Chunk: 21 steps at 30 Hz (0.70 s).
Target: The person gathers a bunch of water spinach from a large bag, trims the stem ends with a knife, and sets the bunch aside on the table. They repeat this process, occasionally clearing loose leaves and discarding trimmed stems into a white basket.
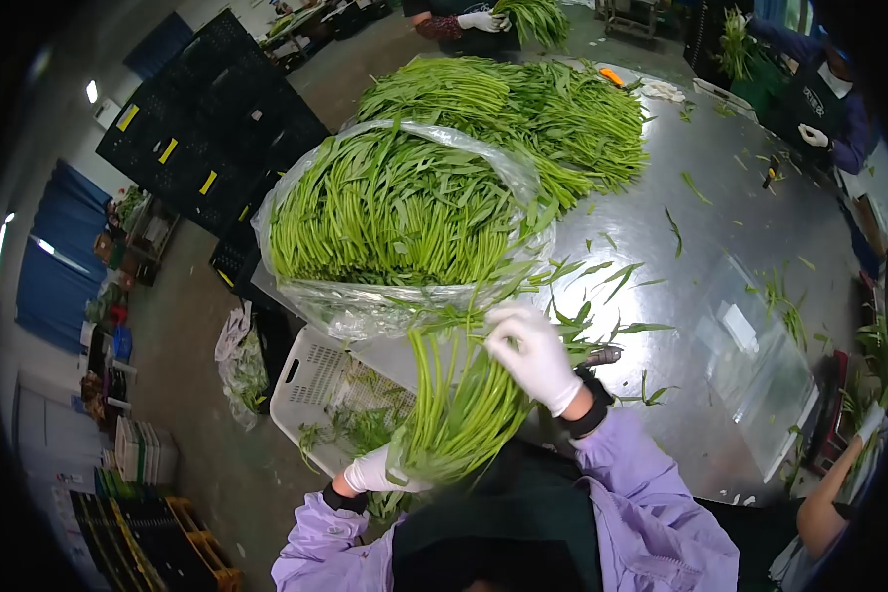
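While the big clear bag of greens [395,212] lies open-mouthed at the near edge of the steel tabletop [720,227], both gloved hands are on a single bunch of green stems [459,405] just in front of it. The work in hand looks like gathering a handful into one bunch. The bunch hangs between the bag's mouth and the person's chest, its top fanning out against the plastic and its lower ends pinched together. The left hand [380,472] sits low and close to the body, forearm in a lilac sleeve coming up from below, its fingers wrapped tight around the lower end of the bunch. The right hand [533,350] is higher and further out, wrist bent and palm turned down, fingers curled over the upper part of the stems so that it clasps them from above. The stems look long and limp, so I judge that the bunch needs support at both ends to stay even. Behind the bag a loose heap of the same greens [543,109] covers the far part of the tabletop, and stray leaves lie scattered to the right near some flat clear bags [750,345]. A white perforated crate [316,380] stands below the tabletop's edge at the left. Other people's gloved hands [483,20] work at the far side.
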Motion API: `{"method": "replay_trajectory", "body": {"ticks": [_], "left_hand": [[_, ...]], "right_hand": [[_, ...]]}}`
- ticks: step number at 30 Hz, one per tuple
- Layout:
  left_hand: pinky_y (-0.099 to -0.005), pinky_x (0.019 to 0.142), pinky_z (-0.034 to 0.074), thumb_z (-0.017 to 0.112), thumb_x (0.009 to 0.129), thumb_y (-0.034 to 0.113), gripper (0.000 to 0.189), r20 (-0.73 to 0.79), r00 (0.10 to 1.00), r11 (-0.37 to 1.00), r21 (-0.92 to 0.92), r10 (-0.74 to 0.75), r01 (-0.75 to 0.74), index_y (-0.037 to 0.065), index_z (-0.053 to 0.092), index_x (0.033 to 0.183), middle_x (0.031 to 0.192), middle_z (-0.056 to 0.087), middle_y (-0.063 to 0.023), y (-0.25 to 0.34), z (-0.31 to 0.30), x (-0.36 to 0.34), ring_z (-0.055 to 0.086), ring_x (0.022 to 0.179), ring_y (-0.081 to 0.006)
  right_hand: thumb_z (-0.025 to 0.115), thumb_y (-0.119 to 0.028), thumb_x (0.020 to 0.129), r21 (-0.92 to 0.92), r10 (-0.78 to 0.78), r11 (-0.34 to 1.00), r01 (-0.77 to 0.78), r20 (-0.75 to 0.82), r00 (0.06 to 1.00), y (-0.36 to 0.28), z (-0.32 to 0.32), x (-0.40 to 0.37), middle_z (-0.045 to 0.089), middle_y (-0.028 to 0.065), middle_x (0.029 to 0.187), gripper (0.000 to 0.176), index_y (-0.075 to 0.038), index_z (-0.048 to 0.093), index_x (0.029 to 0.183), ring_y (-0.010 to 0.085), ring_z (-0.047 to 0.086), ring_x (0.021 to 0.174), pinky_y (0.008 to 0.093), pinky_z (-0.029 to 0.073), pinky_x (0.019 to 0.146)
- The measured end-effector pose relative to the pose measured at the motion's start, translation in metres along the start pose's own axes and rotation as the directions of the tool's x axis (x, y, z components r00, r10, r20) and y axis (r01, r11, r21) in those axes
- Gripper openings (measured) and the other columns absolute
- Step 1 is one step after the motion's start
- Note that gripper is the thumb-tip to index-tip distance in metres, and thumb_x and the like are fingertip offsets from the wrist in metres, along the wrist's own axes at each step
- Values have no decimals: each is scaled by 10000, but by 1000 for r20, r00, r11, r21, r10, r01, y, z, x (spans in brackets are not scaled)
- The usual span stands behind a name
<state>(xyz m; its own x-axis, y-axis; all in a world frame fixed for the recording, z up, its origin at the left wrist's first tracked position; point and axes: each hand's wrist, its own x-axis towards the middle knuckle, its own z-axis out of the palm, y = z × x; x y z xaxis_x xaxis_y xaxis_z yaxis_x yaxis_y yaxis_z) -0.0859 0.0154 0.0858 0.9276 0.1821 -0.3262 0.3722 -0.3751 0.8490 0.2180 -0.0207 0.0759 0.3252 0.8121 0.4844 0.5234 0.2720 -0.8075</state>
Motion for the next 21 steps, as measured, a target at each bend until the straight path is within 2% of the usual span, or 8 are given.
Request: {"method": "replay_trajectory", "body": {"ticks": [4, 8, 10, 12, 13, 15, 18, 21], "left_hand": [[-324, 941, 418, 743, 762, 160, 576, -41, 999, 996, -87, -29, 25, 24, 506, 1268, 1244, 554, -111, -36, 11, -21, 545, 1088, -227], [-314, 996, 351, 712, 801, 203, 577, -152, 988, 988, -154, -41, 17, 52, 476, 1306, 1285, 532, -77, -14, 4, -17, 487, 1164, -196], [-305, 1007, 347, 722, 794, 173, 613, -176, 978, 974, -214, -109, 70, 30, 446, 1322, 1295, 521, -67, -9, 4, -16, 473, 1171, -173], [-302, 998, 356, 721, 791, 154, 637, -194, 968, 919, -386, -160, 75, 35, 421, 1340, 1297, 516, -74, 1, 0, -12, 477, 1169, -173], [-305, 1005, 348, 712, 799, 151, 638, -171, 966, 876, -474, -196, 94, 27, 409, 1346, 1305, 508, -79, 13, -3, -8, 461, 1186, -168], [-309, 1008, 344, 700, 809, 180, 623, -161, 980, 921, -387, -116, 46, 38, 415, 1345, 1314, 503, -75, 9, -1, 0, 454, 1200, -178], [-317, 969, 379, 665, 833, 262, 557, 13, 997, 995, 70, 71, -71, 82, 454, 1316, 1278, 535, -87, -34, 4, 11, 515, 1140, -238], [-374, 794, 473, 663, 811, 311, 414, 49, 973, 974, 9, 226, -227, 81, 562, 1139, 978, 634, -139, -10, 12, 35, 606, 821, -316]], "right_hand": [[646, -100, 798, 157, 210, 970, -187, -145, 967, 15, -50, -8, 641, 100, 948, 108, -21, 648, 872, 223, 594, 932, 310, 450, 830], [603, -200, 868, 181, 498, 805, -565, 311, 810, 55, -57, -71, 652, 78, 776, 206, -6, 649, 817, 194, 625, 736, 291, 476, 680], [613, -218, 865, -478, 380, 871, -111, 514, 769, 38, -48, -89, 654, 59, 755, 218, -11, 645, 804, 186, 630, 736, 328, 478, 650], [628, -316, 855, -451, 382, 890, -64, 662, 645, 32, -32, -101, 673, 85, 919, 349, -24, 619, 1046, 183, 630, 892, 322, 482, 761], [636, -361, 841, -85, 328, 925, -371, 670, 665, 31, -19, -108, 626, 95, 1066, 492, -40, 515, 1194, 195, 586, 1008, 321, 449, 852], [646, -485, 796, 607, 110, 340, -718, 732, 672, 53, 23, -123, 384, 103, 1417, 901, -73, 185, 1451, 233, 396, 1281, 339, 305, 1062], [658, -507, 773, 750, 109, -176, -638, 659, 744, 19, 30, -99, 337, 131, 1435, 922, -61, 206, 1442, 255, 364, 1301, 371, 284, 1082], [621, -559, 753, 788, 190, -204, -582, 615, 766, 24, 31, -97, 357, 164, 1417, 929, -50, 230, 1425, 285, 376, 1291, 429, 304, 1080]]}}
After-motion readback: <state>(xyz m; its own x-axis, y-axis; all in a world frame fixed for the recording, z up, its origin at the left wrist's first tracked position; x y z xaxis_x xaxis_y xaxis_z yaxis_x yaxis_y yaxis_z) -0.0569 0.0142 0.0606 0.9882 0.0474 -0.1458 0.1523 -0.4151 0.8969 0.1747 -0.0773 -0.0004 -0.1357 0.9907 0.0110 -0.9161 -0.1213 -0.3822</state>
